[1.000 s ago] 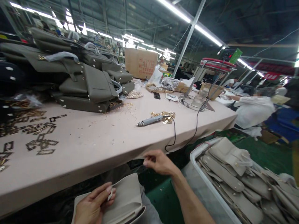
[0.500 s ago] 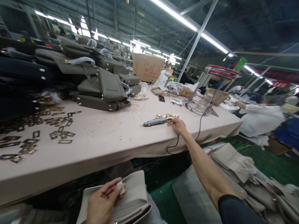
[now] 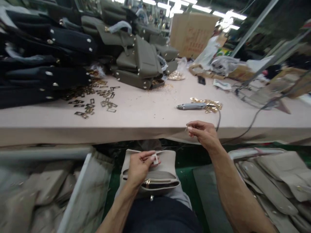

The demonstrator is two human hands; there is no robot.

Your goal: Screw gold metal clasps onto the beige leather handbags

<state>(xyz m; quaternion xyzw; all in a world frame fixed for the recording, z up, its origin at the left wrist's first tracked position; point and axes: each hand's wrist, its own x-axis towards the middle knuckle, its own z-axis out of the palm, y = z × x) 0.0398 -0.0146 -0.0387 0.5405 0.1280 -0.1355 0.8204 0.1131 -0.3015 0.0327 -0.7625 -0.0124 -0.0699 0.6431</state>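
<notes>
A light beige handbag (image 3: 167,161) rests on my lap, its flap raised and a zipped opening facing me. Above the flap, my left hand (image 3: 142,166) pinches a small pale rectangular piece (image 3: 155,159) between thumb and fingers. My right hand (image 3: 204,132) is closed just off the table's front edge, with a small thin metal piece (image 3: 186,128) at its fingertips; blur hides its exact kind. Beyond that hand, a grey electric screwdriver (image 3: 191,106) lies on the table beside a heap of gold metal fittings (image 3: 213,106).
Dark and olive handbags (image 3: 148,61) are piled at the back left of the table (image 3: 136,113). Rectangular metal frames (image 3: 109,104) lie scattered before them. A cardboard box (image 3: 191,35) stands behind. Bins of beige bags (image 3: 48,181) flank my lap, and a cable (image 3: 257,113) crosses the right side.
My right hand has come away from the gold fittings toward the bag, now with a small metal piece in its fingers. The view has swung left and down. My left hand keeps its pinch.
</notes>
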